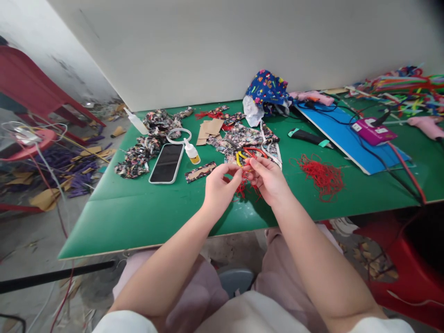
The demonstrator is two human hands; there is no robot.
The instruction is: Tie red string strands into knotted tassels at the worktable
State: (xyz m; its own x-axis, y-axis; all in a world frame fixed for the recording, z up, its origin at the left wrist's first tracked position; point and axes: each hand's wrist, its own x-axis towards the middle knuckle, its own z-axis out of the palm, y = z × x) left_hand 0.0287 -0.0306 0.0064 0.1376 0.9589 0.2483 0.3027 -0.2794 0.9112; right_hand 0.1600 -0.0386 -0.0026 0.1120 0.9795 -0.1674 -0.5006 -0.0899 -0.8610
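My left hand (222,186) and my right hand (266,179) meet over the front middle of the green table, fingers closed in a pinch. Between the fingertips is red string (242,188), its loose strands hanging below; the exact grip is partly hidden. Just behind the hands lie pliers with red and yellow handles (240,159), on floral fabric (239,137). Left of my left hand is a small floral-covered strip (200,172). A small white glue bottle (192,152) with a yellow label stands beyond it. A loose pile of red string (321,178) lies to the right.
At left are a phone (167,163), a white ring (178,136) and gathered floral fabric (138,157). Cardboard pieces (209,131) lie further back. To the right are a black-and-teal cutter (310,138), a blue board (333,134), a purple box (373,131), cables and pink glue guns (428,126).
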